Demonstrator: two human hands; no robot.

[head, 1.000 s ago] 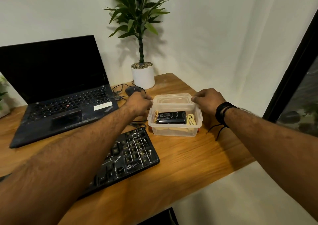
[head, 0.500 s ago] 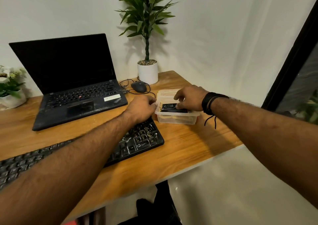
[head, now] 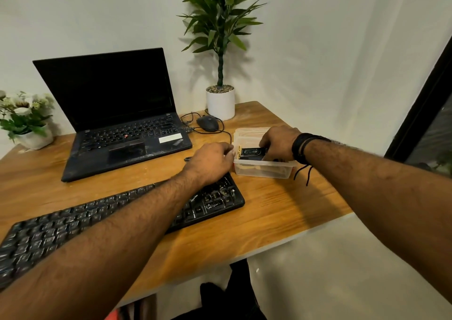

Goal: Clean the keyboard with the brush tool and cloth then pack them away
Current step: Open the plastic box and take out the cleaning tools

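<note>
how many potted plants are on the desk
2. A tall leafy green plant in a white round pot stands at the back near the wall corner; a small flowering plant in a white pot sits at the far left edge.

On your wooden desk (head: 269, 212) an open laptop (head: 117, 114) sits far left. A black mouse (head: 208, 123) lies beside it, near a white-potted plant (head: 220, 50). Flowers (head: 22, 116) stand at the left edge.
</note>
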